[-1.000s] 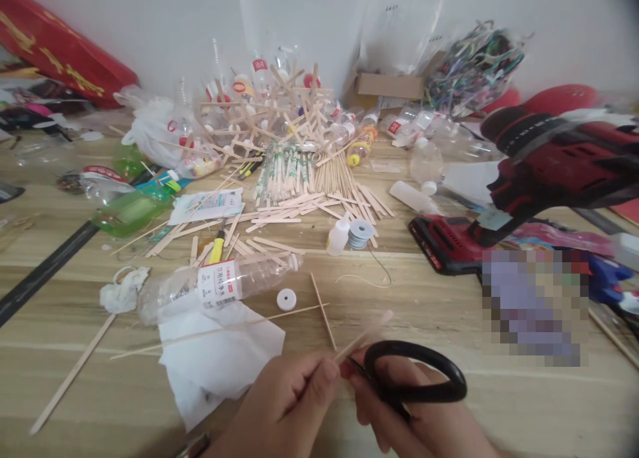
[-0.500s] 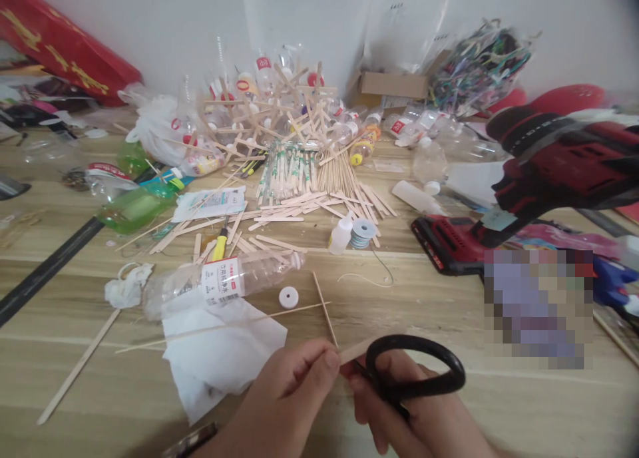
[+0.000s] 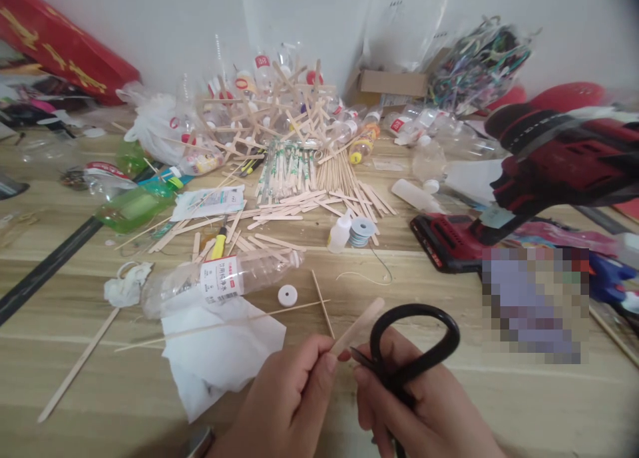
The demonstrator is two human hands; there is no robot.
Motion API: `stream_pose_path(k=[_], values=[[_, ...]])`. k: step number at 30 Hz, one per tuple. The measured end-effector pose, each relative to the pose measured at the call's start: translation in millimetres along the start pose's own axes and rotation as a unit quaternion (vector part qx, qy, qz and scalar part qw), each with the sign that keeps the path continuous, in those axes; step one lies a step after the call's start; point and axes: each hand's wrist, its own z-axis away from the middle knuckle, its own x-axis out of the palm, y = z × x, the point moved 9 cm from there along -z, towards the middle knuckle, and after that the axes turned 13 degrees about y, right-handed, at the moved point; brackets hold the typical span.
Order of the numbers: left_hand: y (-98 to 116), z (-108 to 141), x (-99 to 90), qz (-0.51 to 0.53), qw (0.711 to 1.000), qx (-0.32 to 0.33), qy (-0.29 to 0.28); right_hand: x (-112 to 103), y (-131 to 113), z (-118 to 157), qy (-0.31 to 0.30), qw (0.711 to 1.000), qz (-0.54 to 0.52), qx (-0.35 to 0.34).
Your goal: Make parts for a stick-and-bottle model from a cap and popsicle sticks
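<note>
My left hand (image 3: 294, 385) pinches a short flat wooden stick (image 3: 360, 325) between thumb and fingers, its rounded end pointing up and right. A pair of black-handled scissors (image 3: 424, 311) is in my right hand (image 3: 414, 398), whose fingers are wrapped about it. The scissors' dark metal part shows close to the stick, just right of my left thumb; most of the rest is hidden by the hand. Beyond my left hand lie a thin stick (image 3: 323, 305) and a long bamboo skewer (image 3: 224, 325). A white bottle cap with a dark hole (image 3: 287, 296) rests near them.
A clear plastic bottle (image 3: 174, 285) lies beside white tissue (image 3: 219, 365). Farther back are a dropper bottle (image 3: 339, 233), a wire spool (image 3: 362, 231), loose wooden sticks (image 3: 294, 205) and a yellow-handled tool (image 3: 218, 245). A red and black drill (image 3: 554, 165) stands at right.
The scissors have drawn back from the stick and turned, their handle loop now higher. The wooden stick has tilted more upright, with its rounded far end now showing.
</note>
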Motion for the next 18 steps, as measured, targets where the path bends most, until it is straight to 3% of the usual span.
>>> stream_pose_path(k=[3, 18], values=[[3, 1, 0.4, -0.032, 0.999, 0.019, 0.001, 4, -1, 0, -0.015, 1.0, -0.01, 0.019], [13, 6, -3.5, -0.16, 0.979, 0.123, 0.033, 5, -4, -1, -0.023, 0.999, 0.023, -0.014]])
